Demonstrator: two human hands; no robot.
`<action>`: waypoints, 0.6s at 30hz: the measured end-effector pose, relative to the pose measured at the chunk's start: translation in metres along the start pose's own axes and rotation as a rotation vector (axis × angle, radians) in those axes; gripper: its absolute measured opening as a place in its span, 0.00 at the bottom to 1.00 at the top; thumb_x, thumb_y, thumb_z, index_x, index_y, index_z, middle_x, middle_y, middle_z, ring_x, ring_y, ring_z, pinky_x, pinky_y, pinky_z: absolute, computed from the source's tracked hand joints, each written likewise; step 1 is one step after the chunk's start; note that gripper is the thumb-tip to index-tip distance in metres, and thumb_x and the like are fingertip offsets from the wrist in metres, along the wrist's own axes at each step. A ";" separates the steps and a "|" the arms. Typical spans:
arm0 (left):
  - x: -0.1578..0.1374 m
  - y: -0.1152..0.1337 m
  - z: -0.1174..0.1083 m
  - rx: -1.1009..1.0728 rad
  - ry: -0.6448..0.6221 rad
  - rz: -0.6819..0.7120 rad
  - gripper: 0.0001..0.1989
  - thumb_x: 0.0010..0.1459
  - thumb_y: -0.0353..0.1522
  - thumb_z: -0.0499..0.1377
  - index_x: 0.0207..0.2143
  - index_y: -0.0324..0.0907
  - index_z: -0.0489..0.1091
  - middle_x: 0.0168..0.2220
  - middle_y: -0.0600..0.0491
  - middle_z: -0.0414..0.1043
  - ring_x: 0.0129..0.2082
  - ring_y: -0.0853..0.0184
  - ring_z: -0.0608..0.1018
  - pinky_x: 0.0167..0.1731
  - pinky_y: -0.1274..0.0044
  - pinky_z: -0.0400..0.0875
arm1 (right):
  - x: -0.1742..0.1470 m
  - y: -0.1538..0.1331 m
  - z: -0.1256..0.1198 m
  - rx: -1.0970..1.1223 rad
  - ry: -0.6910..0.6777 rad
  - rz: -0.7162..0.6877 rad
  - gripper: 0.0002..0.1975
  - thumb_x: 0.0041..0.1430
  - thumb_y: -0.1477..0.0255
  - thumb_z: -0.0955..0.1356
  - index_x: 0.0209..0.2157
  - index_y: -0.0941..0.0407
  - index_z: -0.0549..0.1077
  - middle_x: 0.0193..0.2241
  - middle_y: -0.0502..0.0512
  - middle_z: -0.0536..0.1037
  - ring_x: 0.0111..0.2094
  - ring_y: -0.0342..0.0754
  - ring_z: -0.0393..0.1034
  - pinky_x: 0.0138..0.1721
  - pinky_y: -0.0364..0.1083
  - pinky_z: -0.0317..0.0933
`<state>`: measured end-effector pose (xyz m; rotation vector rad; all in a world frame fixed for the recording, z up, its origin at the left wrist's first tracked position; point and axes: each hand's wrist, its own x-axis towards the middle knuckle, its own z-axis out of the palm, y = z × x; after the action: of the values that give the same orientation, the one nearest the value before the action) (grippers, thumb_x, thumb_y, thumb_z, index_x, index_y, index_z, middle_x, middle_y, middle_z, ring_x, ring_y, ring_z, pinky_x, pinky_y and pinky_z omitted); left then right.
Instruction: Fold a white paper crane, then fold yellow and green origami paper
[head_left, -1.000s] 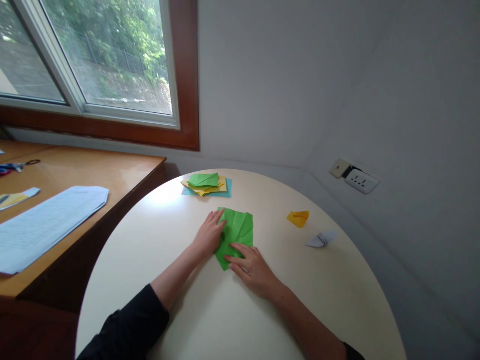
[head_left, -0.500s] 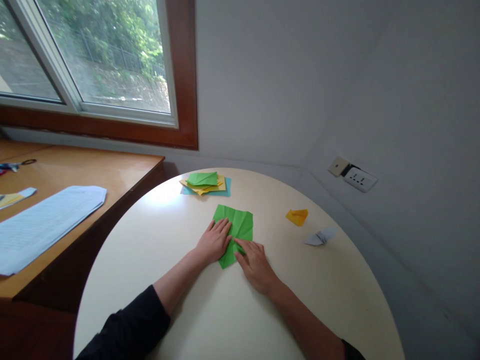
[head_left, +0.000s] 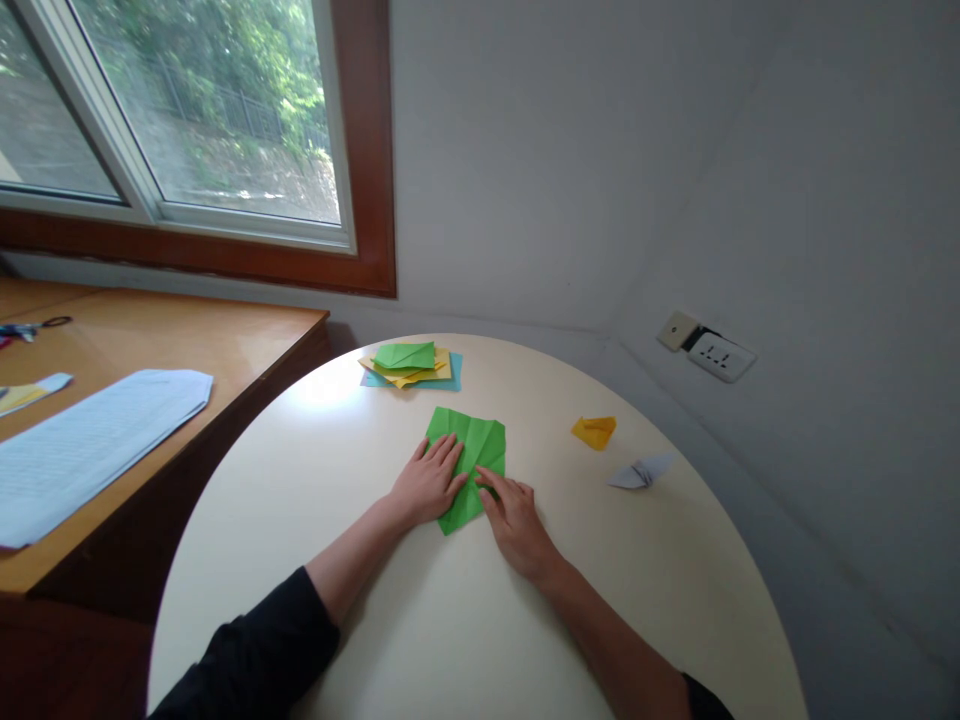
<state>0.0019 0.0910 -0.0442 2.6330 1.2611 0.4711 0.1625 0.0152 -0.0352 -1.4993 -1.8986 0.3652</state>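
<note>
A sheet of green origami paper [head_left: 484, 440], marked with crease lines, lies unfolded on the round white table [head_left: 300, 480]. My left hand [head_left: 427, 485] rests flat on the sheet's left side, fingers stretched toward the far edge. Over the right side of the paper is my right hand [head_left: 516, 515], its fingers bent and slightly apart. The thumb and index tip are close to the sheet's middle, with no paper visibly pinched between them. Part of the sheet is hidden under both hands.
Stacked green, yellow and blue papers [head_left: 405, 365] lie at the table's far edge. To the right are a folded orange paper piece [head_left: 595, 432] and a folded white paper piece [head_left: 642, 472]. A wooden desk at left holds printed sheets [head_left: 112, 445] and scissors [head_left: 34, 328].
My right hand has shifted slightly to the right and away from me over the green paper. My left hand and the sheet have stayed in place.
</note>
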 end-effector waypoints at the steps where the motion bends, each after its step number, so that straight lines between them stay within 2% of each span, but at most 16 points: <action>1: 0.000 0.000 -0.001 -0.004 -0.005 0.001 0.27 0.62 0.42 0.44 0.58 0.36 0.56 0.62 0.41 0.51 0.62 0.56 0.54 0.59 0.62 0.43 | 0.000 0.000 0.000 0.007 -0.002 0.005 0.16 0.60 0.72 0.58 0.49 0.56 0.66 0.42 0.57 0.76 0.46 0.50 0.68 0.49 0.53 0.54; 5: -0.001 0.003 -0.004 -0.009 -0.032 -0.005 0.30 0.61 0.45 0.43 0.59 0.35 0.55 0.62 0.39 0.49 0.62 0.55 0.53 0.59 0.61 0.42 | 0.000 0.001 0.000 0.018 -0.019 0.009 0.20 0.54 0.78 0.60 0.50 0.56 0.65 0.44 0.57 0.76 0.47 0.50 0.67 0.50 0.54 0.53; 10: 0.000 0.003 -0.004 -0.031 -0.028 -0.006 0.30 0.61 0.46 0.43 0.59 0.36 0.55 0.62 0.40 0.49 0.62 0.56 0.52 0.59 0.61 0.42 | 0.001 0.000 -0.001 0.023 -0.012 0.010 0.19 0.52 0.77 0.62 0.48 0.55 0.67 0.42 0.57 0.76 0.45 0.50 0.68 0.49 0.54 0.54; 18: 0.002 -0.002 -0.002 -0.089 -0.018 -0.016 0.24 0.62 0.35 0.44 0.59 0.37 0.54 0.61 0.42 0.52 0.62 0.58 0.55 0.59 0.61 0.44 | 0.001 0.000 -0.003 0.019 -0.008 -0.005 0.18 0.52 0.77 0.63 0.46 0.55 0.69 0.39 0.55 0.77 0.42 0.50 0.70 0.47 0.52 0.56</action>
<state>0.0009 0.0938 -0.0423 2.5467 1.2255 0.4884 0.1646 0.0160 -0.0329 -1.4833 -1.8999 0.3867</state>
